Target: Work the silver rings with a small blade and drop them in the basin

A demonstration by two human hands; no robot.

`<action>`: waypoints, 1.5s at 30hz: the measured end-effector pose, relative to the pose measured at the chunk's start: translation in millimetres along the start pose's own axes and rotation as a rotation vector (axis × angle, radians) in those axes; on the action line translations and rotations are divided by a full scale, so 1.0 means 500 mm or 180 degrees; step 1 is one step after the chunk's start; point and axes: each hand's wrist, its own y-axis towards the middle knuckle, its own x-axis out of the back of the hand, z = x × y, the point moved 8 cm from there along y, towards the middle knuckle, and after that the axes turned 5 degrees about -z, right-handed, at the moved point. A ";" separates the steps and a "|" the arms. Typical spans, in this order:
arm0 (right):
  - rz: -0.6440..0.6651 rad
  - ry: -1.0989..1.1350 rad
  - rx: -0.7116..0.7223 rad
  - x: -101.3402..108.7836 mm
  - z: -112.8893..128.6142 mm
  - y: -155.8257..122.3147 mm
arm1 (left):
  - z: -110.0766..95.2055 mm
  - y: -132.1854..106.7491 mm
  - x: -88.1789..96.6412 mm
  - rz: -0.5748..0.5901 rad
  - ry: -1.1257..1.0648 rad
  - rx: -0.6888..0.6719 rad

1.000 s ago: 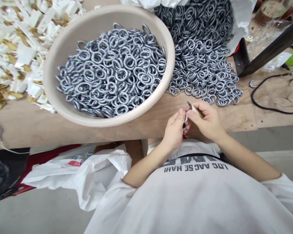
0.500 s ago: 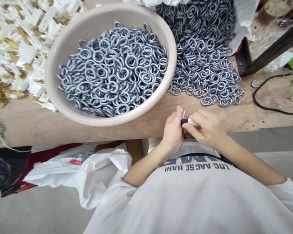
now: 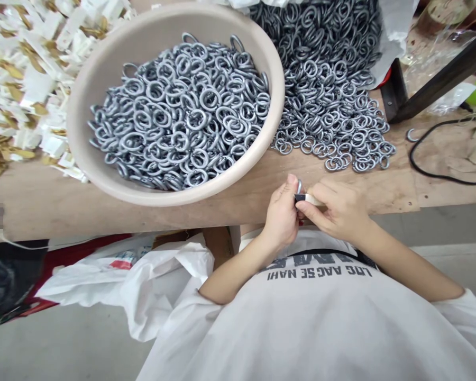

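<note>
My left hand (image 3: 282, 211) is closed on a small grey ring (image 3: 299, 186), whose upper part shows past the thumb. My right hand (image 3: 337, 206) grips a small tool with a pale handle and a black end (image 3: 300, 197). That black end lies against the ring, between the two hands; I cannot make out the tool's kind. Both hands are at the table's near edge, in front of my body. Up and left of them stands a beige basin (image 3: 174, 197) heaped with grey rings (image 3: 198, 119).
More loose grey rings (image 3: 333, 116) are piled right of the basin. White and gold-coloured pieces (image 3: 35, 79) cover the table's left end. A dark metal bar (image 3: 440, 82) and a black cable (image 3: 424, 172) are at the right. A white bag (image 3: 154, 280) hangs below the wooden table (image 3: 182, 216).
The view has shifted slightly, so the basin and piles appear a little farther left. My hands keep the same grip on the ring and tool.
</note>
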 end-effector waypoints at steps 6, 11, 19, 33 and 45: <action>0.0165 0.0517 -0.0259 -0.004 -0.024 0.006 | 0.014 -0.005 0.002 0.0178 0.0128 -0.0050; -0.0171 -0.0386 -0.1228 0.023 -0.144 0.010 | 0.017 -0.023 -0.015 0.0778 0.0267 -0.0034; -0.0005 -0.0863 -0.1194 0.009 -0.178 0.021 | -0.013 0.018 0.026 0.0430 0.0229 0.0038; -0.0313 0.3232 -0.2008 -0.059 -0.072 -0.007 | -0.003 0.021 0.007 0.0215 0.0426 -0.0559; -0.0221 0.2752 -0.1240 -0.025 -0.084 0.030 | -0.003 0.010 -0.013 0.0581 0.0097 -0.0219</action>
